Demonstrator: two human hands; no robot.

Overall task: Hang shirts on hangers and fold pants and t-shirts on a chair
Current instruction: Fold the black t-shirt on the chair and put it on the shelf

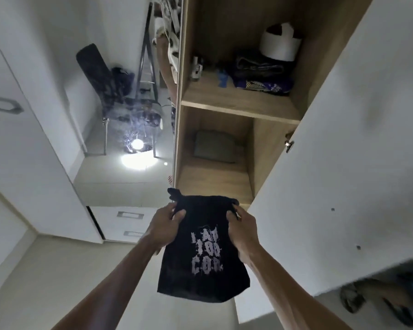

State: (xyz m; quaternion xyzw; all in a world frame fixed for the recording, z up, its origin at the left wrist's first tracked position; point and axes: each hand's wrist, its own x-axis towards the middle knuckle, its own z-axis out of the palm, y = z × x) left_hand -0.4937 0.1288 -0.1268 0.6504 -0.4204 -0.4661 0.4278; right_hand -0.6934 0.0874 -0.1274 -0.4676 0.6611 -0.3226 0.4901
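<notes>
A folded black t-shirt (204,256) with pale printed letters hangs in front of me, below the open wardrobe. My left hand (163,226) grips its upper left edge, thumb on the front. My right hand (242,231) grips the upper right edge in the same way. In the mirror at left I see a chair (119,101) with dark clothes piled on its seat and back.
The wooden wardrobe (239,108) stands open, its white door (343,139) swung out at right. The upper shelf carries folded dark clothes (262,75) and a white roll (280,44). A grey folded item (216,146) lies on the lower shelf. White drawers (126,222) stand at lower left.
</notes>
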